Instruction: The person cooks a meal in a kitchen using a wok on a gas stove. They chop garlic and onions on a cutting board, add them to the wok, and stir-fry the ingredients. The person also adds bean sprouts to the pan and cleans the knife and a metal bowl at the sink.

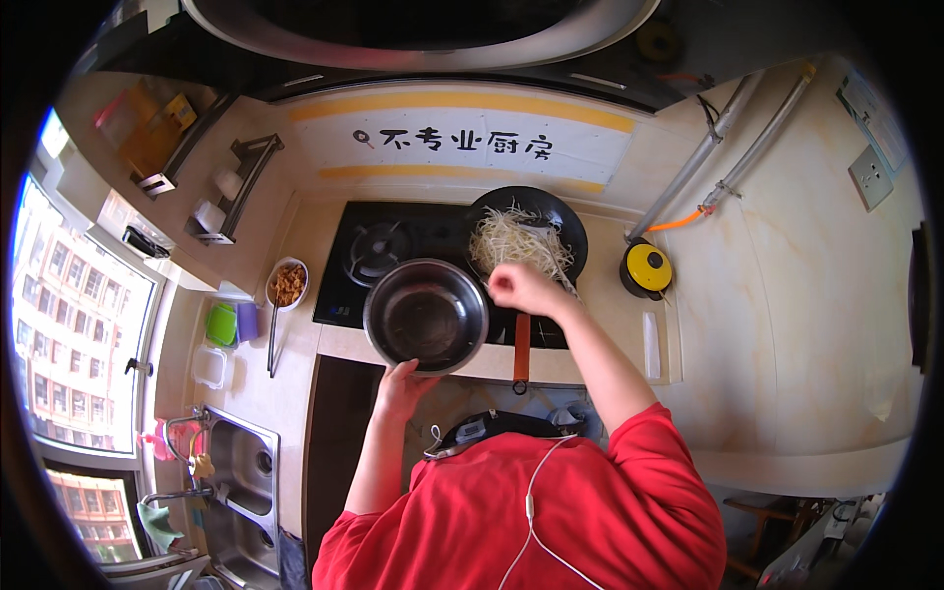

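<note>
My left hand (404, 389) grips the lower rim of a stainless steel bowl (426, 317), thumb on the edge and fingers underneath. The bowl is tilted over the front of the black gas hob (341, 299), and no food can be made out inside it. My right hand (522, 287) is over the near edge of a black wok (574, 230), its fingers curled together. Whether they pinch anything is too small to see. Bean sprouts (512, 240) lie heaped in the wok. A metal utensil (558, 267) rests among them, partly hidden by my right wrist.
The wok's reddish-brown handle (521, 343) juts past the counter's front edge. A yellow-lidded pot (649, 267) stands to the right. Leftward are a white bowl of brown food (288, 284) with chopsticks (273, 335), plastic containers (222, 324) and a double sink (247, 461).
</note>
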`<state>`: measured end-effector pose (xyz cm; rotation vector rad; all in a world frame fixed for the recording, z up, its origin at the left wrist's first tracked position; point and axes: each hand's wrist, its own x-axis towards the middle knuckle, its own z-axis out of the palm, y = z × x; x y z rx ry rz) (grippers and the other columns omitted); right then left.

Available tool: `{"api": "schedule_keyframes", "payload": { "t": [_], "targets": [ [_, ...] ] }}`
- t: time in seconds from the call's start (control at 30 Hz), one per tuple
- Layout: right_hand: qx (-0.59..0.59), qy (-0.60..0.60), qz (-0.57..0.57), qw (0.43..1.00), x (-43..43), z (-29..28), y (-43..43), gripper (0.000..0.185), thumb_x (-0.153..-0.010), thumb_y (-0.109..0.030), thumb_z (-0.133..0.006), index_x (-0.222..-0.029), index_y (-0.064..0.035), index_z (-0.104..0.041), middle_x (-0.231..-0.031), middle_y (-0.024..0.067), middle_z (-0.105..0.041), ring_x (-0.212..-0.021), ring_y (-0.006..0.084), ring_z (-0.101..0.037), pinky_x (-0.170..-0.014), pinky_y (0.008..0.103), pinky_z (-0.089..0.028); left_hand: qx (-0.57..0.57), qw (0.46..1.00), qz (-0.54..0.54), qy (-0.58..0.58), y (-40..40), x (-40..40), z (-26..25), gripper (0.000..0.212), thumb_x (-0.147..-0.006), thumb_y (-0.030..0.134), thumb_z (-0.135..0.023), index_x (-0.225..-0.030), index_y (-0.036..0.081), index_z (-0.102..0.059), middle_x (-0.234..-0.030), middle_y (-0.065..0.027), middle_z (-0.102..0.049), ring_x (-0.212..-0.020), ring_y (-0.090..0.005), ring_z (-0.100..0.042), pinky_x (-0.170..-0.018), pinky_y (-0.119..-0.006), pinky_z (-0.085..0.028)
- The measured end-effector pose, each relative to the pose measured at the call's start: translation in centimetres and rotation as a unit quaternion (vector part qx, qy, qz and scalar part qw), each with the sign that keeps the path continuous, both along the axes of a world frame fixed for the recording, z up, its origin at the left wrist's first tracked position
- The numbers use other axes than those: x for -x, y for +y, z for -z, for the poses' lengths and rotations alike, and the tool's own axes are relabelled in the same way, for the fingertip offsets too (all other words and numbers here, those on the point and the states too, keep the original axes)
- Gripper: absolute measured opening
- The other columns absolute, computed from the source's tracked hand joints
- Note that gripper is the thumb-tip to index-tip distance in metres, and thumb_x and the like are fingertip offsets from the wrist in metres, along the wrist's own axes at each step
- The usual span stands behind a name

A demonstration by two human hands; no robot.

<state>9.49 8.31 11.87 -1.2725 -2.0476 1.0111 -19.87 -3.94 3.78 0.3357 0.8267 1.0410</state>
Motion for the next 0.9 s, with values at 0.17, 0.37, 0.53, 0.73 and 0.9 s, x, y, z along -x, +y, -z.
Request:
{"api": "schedule_keyframes", "payload": {
  "t": [0.17, 0.37, 0.53, 0.73, 0.9],
  "targets": [
    [-0.105, -0.068, 0.276, 0.953, -4.6, 3.2, 5.3, 0.012, -0.073, -0.014, -0.069, -0.078, -0.0039, -0.063, -0.077, 0.0121, -0.068, -0.070, 0.0278, -0.066, -0.062, 0.0367, -0.051, -0.006, 0.998, -0.062, -0.011, -0.8, 2.4, -0.2, 0.045, -0.090, 0.007, -0.046, -0.133, 0.006, -0.037, -0.118, -0.0166, -0.059, -0.102, -0.0292, -0.063, -0.089, -0.045, -0.052],
    [-0.128, -0.109, 0.269, 0.948, -8.6, 8.7, 8.8, 0.023, -0.081, -0.012, -0.067, -0.101, -0.0005, -0.068, -0.086, 0.0165, -0.069, -0.079, 0.0260, -0.069, -0.070, 0.0338, -0.053, -0.005, 0.997, -0.082, 0.002, -1.4, 3.0, -0.9, 0.039, -0.090, 0.008, -0.044, -0.129, -0.001, -0.042, -0.118, -0.0187, -0.060, -0.104, -0.0299, -0.063, -0.091, -0.043, -0.053],
    [-0.190, -0.004, 0.299, 0.935, -8.9, 9.0, 5.4, 0.013, -0.083, -0.011, -0.064, -0.093, -0.0058, -0.069, -0.078, 0.0161, -0.067, -0.071, 0.0262, -0.067, -0.065, 0.0334, -0.051, 0.019, 0.989, -0.143, 0.017, -3.7, 4.0, -1.1, 0.038, -0.090, 0.009, -0.044, -0.124, -0.008, -0.045, -0.119, -0.0226, -0.058, -0.108, -0.0319, -0.060, -0.095, -0.042, -0.051],
    [-0.080, 0.097, 0.156, 0.980, 2.9, 4.7, -1.5, 0.014, -0.090, -0.012, -0.061, -0.098, -0.0019, -0.066, -0.073, 0.0060, -0.066, -0.060, 0.0109, -0.058, -0.058, 0.0260, -0.048, 0.128, 0.961, -0.238, -0.056, -9.8, 6.5, 3.2, 0.037, -0.086, 0.005, -0.045, -0.121, -0.007, -0.046, -0.117, -0.0244, -0.058, -0.106, -0.0362, -0.060, -0.095, -0.046, -0.051],
    [0.013, 0.144, -0.022, 0.989, 16.6, 4.9, -6.0, 0.016, -0.091, -0.010, -0.059, -0.102, -0.0001, -0.065, -0.074, 0.0046, -0.065, -0.058, 0.0085, -0.056, -0.056, 0.0231, -0.048, 0.129, 0.923, -0.350, -0.094, -18.6, 9.6, 1.9, 0.039, -0.085, 0.005, -0.044, -0.119, -0.014, -0.044, -0.119, -0.0285, -0.054, -0.112, -0.0390, -0.056, -0.099, -0.047, -0.047]
  ]
}}
